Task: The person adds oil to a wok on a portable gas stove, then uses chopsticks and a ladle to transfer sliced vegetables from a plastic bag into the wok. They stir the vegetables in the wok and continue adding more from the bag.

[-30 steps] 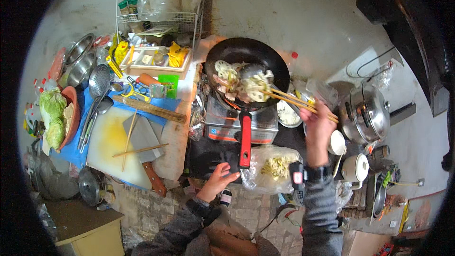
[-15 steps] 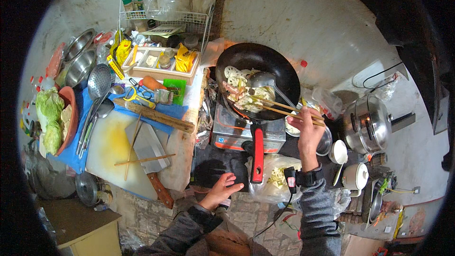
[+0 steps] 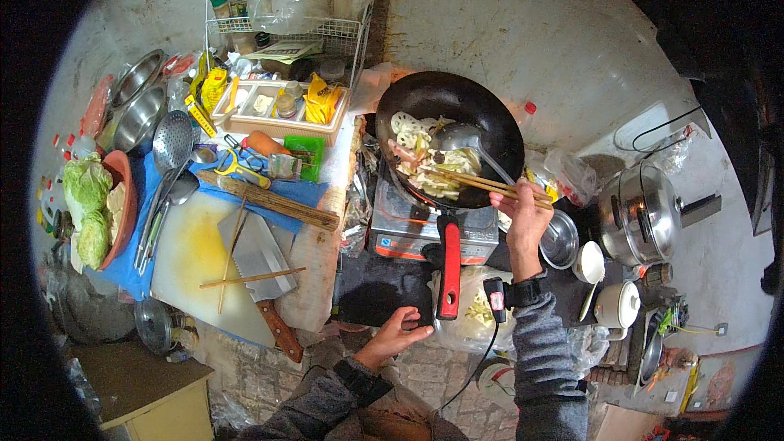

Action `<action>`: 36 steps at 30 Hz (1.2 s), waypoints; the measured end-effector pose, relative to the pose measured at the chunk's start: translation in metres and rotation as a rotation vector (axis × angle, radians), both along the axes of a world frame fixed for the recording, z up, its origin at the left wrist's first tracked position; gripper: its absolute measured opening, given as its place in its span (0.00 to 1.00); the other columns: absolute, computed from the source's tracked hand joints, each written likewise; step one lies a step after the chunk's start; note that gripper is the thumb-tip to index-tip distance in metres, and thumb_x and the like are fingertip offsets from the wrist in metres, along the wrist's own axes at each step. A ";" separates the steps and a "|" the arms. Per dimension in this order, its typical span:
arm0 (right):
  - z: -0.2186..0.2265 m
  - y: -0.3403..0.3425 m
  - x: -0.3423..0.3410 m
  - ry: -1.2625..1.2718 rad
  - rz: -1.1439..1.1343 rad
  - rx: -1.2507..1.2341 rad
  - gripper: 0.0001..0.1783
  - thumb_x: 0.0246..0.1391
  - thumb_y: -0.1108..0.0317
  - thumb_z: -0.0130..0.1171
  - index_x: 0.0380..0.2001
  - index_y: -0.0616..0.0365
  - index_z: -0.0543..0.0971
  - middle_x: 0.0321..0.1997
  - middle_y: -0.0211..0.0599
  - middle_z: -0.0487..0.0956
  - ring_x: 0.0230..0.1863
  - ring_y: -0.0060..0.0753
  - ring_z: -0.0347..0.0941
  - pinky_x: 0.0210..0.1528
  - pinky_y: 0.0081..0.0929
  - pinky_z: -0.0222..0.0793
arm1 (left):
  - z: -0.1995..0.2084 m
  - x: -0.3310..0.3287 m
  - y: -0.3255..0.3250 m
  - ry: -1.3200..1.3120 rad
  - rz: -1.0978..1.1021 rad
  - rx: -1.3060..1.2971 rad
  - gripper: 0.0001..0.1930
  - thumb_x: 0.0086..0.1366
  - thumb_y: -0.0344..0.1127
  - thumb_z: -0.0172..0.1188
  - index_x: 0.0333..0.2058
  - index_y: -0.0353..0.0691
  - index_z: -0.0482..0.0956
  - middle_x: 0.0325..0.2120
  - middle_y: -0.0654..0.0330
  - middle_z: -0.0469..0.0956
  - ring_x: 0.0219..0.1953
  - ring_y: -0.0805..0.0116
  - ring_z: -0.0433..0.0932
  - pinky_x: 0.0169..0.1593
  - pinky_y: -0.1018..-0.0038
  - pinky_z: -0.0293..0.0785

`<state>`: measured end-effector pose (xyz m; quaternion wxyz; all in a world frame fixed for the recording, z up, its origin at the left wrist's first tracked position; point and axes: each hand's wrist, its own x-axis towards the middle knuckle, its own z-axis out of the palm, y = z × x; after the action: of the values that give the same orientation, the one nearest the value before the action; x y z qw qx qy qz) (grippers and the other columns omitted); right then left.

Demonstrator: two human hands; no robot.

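Note:
My right hand [image 3: 527, 229] is closed round a pair of wooden chopsticks [image 3: 490, 184]. Their tips reach into the food in a black wok [image 3: 494, 126] with a red handle [image 3: 449, 269]. Sliced lotus root [image 3: 406, 123] and other pale pieces lie in the wok. A metal ladle [image 3: 459, 137] rests in there too, its handle running under the chopsticks toward my right hand. Below the wok stands a portable stove [image 3: 400, 224]. My left hand [image 3: 394, 336] hovers left of the wok handle's end, holding nothing, fingers loosely apart and not touching the handle.
On the left, a cutting board [image 3: 184, 261] carries a cleaver [image 3: 261, 257] and two loose sticks. Farther left is a bowl of cabbage [image 3: 121, 196]. A plastic bag of food [image 3: 474, 322] lies near the handle. Steel pots [image 3: 641, 212] and a white cup [image 3: 588, 261] stand right.
The chopsticks and my right hand have shifted slightly, the tips still in the food. My left hand has come a little closer to the wok handle. The whole view has moved slightly.

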<state>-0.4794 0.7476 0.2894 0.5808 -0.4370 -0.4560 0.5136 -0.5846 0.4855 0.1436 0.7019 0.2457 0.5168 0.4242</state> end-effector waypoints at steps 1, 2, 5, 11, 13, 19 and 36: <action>-0.001 0.001 0.002 0.010 -0.027 -0.015 0.13 0.58 0.69 0.52 0.40 0.70 0.71 0.29 0.50 0.77 0.23 0.42 0.79 0.26 0.33 0.80 | 0.000 0.001 0.000 0.010 -0.003 0.011 0.35 0.58 0.39 0.66 0.58 0.34 0.56 0.56 0.49 0.63 0.57 0.61 0.66 0.57 0.66 0.66; -0.002 0.001 0.005 0.017 -0.021 -0.013 0.13 0.58 0.69 0.52 0.39 0.70 0.71 0.29 0.50 0.77 0.23 0.42 0.79 0.26 0.33 0.80 | 0.000 0.002 0.000 0.016 -0.002 0.011 0.35 0.58 0.38 0.66 0.58 0.34 0.57 0.56 0.50 0.64 0.56 0.61 0.66 0.57 0.66 0.66; -0.001 0.000 0.009 0.063 -0.027 -0.028 0.12 0.58 0.68 0.52 0.38 0.68 0.70 0.29 0.50 0.78 0.24 0.42 0.79 0.27 0.33 0.80 | -0.003 0.006 -0.002 0.051 -0.007 0.015 0.33 0.59 0.37 0.65 0.57 0.34 0.58 0.54 0.50 0.65 0.55 0.61 0.68 0.56 0.67 0.67; 0.026 -0.020 0.033 0.178 -0.070 -0.029 0.08 0.58 0.69 0.52 0.35 0.64 0.71 0.27 0.47 0.78 0.24 0.41 0.79 0.26 0.31 0.80 | -0.010 -0.005 -0.006 -0.034 0.044 0.058 0.39 0.56 0.46 0.67 0.58 0.30 0.57 0.55 0.44 0.65 0.55 0.58 0.68 0.53 0.66 0.70; 0.039 -0.038 0.053 0.199 -0.073 -0.016 0.08 0.59 0.68 0.52 0.35 0.63 0.71 0.27 0.43 0.77 0.25 0.40 0.79 0.27 0.31 0.80 | -0.003 -0.021 -0.008 0.023 0.090 0.109 0.34 0.59 0.42 0.65 0.56 0.31 0.59 0.53 0.45 0.67 0.53 0.59 0.70 0.51 0.69 0.71; 0.072 -0.141 0.137 0.131 -0.177 -0.059 0.11 0.60 0.62 0.52 0.35 0.60 0.71 0.25 0.35 0.74 0.20 0.28 0.74 0.21 0.22 0.73 | 0.058 -0.086 -0.024 -0.053 0.167 0.054 0.18 0.64 0.34 0.58 0.50 0.36 0.69 0.46 0.57 0.75 0.47 0.71 0.73 0.47 0.74 0.71; -0.156 -0.309 0.062 -0.212 0.226 -0.294 0.09 0.59 0.71 0.55 0.32 0.69 0.76 0.30 0.40 0.78 0.27 0.32 0.78 0.31 0.26 0.78 | 0.133 -0.142 -0.088 0.184 0.396 0.123 0.15 0.69 0.36 0.49 0.51 0.38 0.69 0.46 0.57 0.75 0.48 0.69 0.74 0.51 0.72 0.69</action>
<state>-0.4173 0.4386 0.1335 0.3983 -0.5144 -0.4809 0.5878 -0.7269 0.3973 0.2768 0.5385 0.2196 0.5899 0.5602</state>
